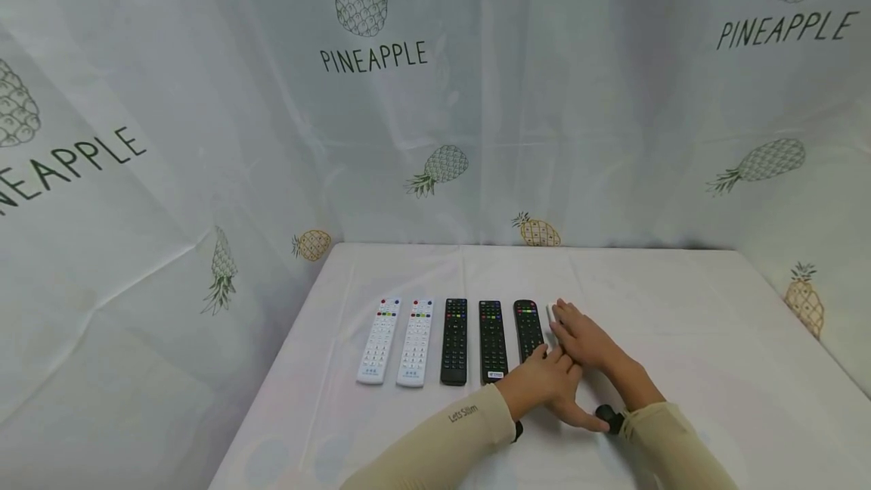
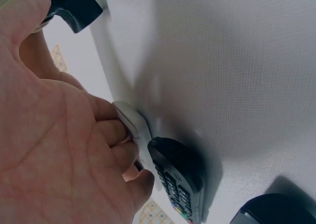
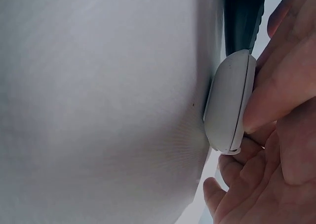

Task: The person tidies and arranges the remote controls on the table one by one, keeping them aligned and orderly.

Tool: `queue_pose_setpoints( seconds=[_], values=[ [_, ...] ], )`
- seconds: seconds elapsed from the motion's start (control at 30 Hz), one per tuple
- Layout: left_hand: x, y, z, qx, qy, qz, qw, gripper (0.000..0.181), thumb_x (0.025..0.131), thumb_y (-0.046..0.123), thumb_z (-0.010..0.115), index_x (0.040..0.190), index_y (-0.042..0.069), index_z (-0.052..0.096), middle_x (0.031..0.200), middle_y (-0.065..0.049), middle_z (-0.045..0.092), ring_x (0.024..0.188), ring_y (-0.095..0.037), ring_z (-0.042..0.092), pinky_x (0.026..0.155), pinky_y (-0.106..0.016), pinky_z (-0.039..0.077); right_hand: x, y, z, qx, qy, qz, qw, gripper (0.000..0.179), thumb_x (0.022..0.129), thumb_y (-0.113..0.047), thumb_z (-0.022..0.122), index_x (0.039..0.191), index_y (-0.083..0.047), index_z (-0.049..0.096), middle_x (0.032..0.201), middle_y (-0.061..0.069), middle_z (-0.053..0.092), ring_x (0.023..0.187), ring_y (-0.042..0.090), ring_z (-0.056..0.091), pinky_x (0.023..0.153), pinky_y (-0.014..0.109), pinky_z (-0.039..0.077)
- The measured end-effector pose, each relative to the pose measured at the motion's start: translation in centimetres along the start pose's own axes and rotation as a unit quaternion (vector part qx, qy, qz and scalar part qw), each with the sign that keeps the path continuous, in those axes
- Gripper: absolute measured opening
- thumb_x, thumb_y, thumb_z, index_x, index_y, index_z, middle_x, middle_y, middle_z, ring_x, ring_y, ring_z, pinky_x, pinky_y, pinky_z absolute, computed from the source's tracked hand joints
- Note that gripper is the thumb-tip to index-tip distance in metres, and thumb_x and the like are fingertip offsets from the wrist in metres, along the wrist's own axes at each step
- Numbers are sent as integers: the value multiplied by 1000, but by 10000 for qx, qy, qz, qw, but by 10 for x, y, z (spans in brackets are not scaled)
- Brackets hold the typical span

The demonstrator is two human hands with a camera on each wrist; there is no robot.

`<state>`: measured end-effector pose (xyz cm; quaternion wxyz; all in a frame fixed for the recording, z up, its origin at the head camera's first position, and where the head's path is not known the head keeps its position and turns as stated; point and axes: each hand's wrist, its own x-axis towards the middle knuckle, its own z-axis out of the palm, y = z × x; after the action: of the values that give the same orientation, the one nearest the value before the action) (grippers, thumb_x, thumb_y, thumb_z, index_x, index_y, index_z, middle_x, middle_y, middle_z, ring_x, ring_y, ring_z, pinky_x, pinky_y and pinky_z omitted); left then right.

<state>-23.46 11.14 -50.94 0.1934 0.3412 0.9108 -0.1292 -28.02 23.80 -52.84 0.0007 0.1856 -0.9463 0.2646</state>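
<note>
At the right end of a row of remotes lies a white remote control [image 1: 551, 313], mostly covered by both hands. My right hand [image 1: 587, 340] lies over its far part, fingers stretched forward; the right wrist view shows fingers right at the upper face of the white remote [image 3: 228, 103]. The left hand [image 1: 554, 383] reaches across, thumb spread away, its fingertips at the white remote [image 2: 134, 122] and overlapping the right hand in the head view. Just left is a black remote with a rounded end [image 1: 528, 324], its lower part hidden by the left hand.
Further left lie two black remotes [image 1: 454, 342] [image 1: 493, 342] and two white remotes [image 1: 416, 342] [image 1: 379, 342], side by side on the white-covered table [image 1: 327, 429]. A pineapple-print curtain [image 1: 599, 97] hangs behind. Dark wrist gear [image 1: 609, 420] sits at the right wrist.
</note>
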Motion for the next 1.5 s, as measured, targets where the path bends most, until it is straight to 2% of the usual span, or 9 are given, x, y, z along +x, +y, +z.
queue_pose_setpoints(
  seconds=[0.4,0.63,0.8,1.0,1.1,1.27,1.5],
  values=[
    [0,-1,-1,8,49,-9,10000,106,71,96,32,156,36,11,164,15,6,153,-5,7,122,-40,21,2,2,0,29,-17,74,10000,56,107,-27,42,145,14,36,153,35,29,143,55,23,113,68,21],
    [-11,-1,-5,128,84,-21,9999,106,72,96,29,157,36,12,165,14,6,153,-6,7,122,-39,20,3,-2,-3,27,-81,189,9998,57,107,-28,42,146,13,36,154,34,29,143,54,23,113,67,22],
    [-12,2,-1,239,69,-32,9997,106,72,97,27,157,36,12,165,15,7,152,-5,8,122,-39,21,1,-4,-2,-15,-89,268,9996,55,107,-28,43,145,12,38,153,33,31,143,53,26,113,66,24],
    [-32,6,-2,62,-30,171,9998,103,76,94,27,158,33,13,165,14,6,153,-6,7,122,-36,20,-12,-4,7,-9,-161,205,9997,56,106,-28,44,144,14,38,152,35,31,142,55,26,112,67,25],
    [-35,3,-8,53,89,215,9997,102,78,93,29,158,31,17,165,13,9,153,-8,9,122,-37,21,-10,-5,5,24,-42,166,9999,56,106,-27,45,145,13,38,153,35,31,142,54,26,112,67,25],
    [-27,0,-10,56,108,157,9998,104,76,94,27,158,30,17,165,12,9,153,-9,9,122,-38,20,-4,-5,0,-91,24,107,9999,57,105,-28,46,145,13,38,153,34,31,142,54,27,112,67,25],
    [-6,3,1,131,64,-30,9999,107,73,96,24,158,32,12,165,13,5,153,-8,7,121,-39,22,-2,-3,2,-408,176,116,9989,55,104,-27,48,144,11,42,152,32,35,141,52,32,111,65,29]
  ],
)
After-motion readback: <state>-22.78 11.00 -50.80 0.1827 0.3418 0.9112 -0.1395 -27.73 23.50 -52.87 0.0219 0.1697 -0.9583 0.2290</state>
